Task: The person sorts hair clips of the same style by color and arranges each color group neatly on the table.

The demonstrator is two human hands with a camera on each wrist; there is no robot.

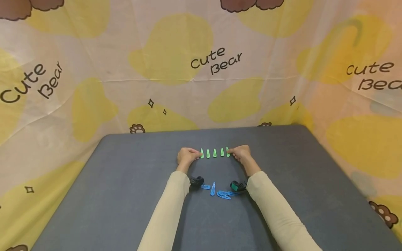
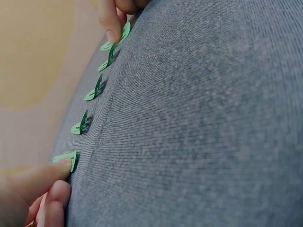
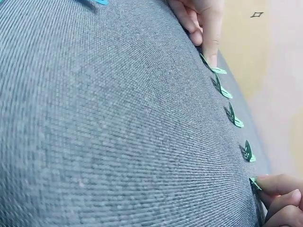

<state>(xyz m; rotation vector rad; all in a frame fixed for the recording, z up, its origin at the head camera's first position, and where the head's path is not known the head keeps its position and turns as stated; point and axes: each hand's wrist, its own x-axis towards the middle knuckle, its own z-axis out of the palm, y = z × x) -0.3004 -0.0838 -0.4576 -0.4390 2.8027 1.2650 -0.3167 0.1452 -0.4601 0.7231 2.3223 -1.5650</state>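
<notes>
Several green snap hair clips stand in a row across the far part of the grey table (image 1: 150,164), narrow ends pointing away. At the row's left end, my left hand (image 1: 187,156) pinches the leftmost green hair clip (image 1: 202,153) by its side. On the opposite end my right hand (image 1: 242,153) holds the rightmost green hair clip (image 1: 228,152) at its edge with the fingertips. Between them the middle green hair clip (image 1: 215,153) lies untouched. The left wrist view shows a fingertip on the near clip (image 2: 72,158), its far side partly hidden.
Nearer to me, between the forearms, lie several blue hair clips: one blue clip (image 1: 213,189) points away, others overlap in a small pile (image 1: 223,195). Black wrist cameras (image 1: 196,181) hang over some of them. A patterned cloth (image 1: 176,52) surrounds the table.
</notes>
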